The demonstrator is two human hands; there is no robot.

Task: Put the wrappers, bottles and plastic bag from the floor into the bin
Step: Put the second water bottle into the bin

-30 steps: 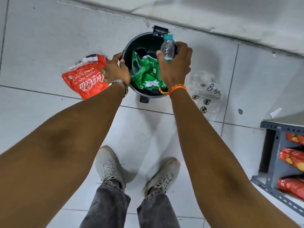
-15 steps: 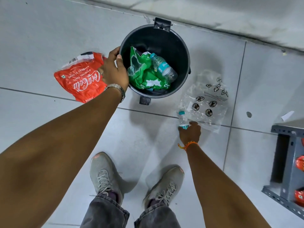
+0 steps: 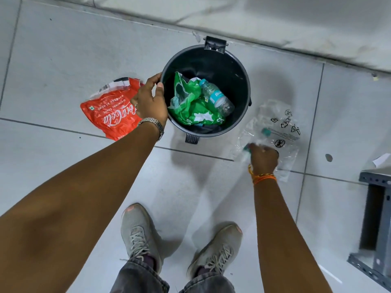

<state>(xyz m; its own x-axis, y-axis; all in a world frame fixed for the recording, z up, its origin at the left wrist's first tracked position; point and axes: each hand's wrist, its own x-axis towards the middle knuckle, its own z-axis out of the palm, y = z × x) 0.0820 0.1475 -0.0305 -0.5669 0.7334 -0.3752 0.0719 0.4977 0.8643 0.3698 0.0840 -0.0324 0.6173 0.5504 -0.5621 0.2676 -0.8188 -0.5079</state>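
A black round bin (image 3: pixel 224 64) stands on the tiled floor. It holds a crumpled green wrapper (image 3: pixel 190 106) and a clear bottle with a teal label (image 3: pixel 218 98). My left hand (image 3: pixel 150 102) grips the bin's left rim, thumb inside. A red Coca-Cola wrapper (image 3: pixel 110 115) lies flat on the floor left of the bin, partly under that hand. A clear plastic bag with black symbols (image 3: pixel 281 123) lies right of the bin. My right hand (image 3: pixel 264 158) is closed on a small clear bottle (image 3: pixel 246 149) at the bag's near-left edge; the bottle is blurred.
A grey metal shelf rack (image 3: pixel 376 218) stands at the right edge. My two grey shoes (image 3: pixel 139 231) are below the bin. A white paper scrap (image 3: pixel 380 159) lies near the rack. A pale raised ledge (image 3: pixel 275 22) runs behind the bin.
My right hand dropped a bottle into the bin, then went down to the floor by the plastic bag and closed on a second small bottle. My left hand stayed on the rim.
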